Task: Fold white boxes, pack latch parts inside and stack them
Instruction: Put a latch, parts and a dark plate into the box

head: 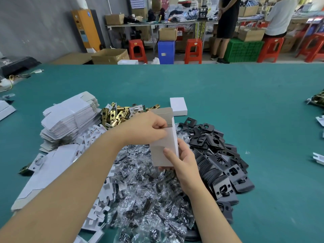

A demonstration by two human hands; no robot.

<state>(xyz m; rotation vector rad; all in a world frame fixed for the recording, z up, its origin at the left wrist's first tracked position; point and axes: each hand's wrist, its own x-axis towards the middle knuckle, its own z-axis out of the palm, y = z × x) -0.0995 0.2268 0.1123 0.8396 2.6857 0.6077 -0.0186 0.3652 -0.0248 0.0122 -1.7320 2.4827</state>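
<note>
Hands (168, 142) on open white box (164, 149)

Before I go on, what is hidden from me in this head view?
- Inside of the open white box: its own walls and the left hand block it.
- What the left hand's fingers hold at the mouth: covered by the hand.
- Box bottom: behind the right hand.
- Contents of the plastic bags: glare.

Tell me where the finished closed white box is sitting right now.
In the head view, the closed white cardboard box lies on the green table just beyond the pile of black metal plates, right of the heap of brass latch parts.
</note>
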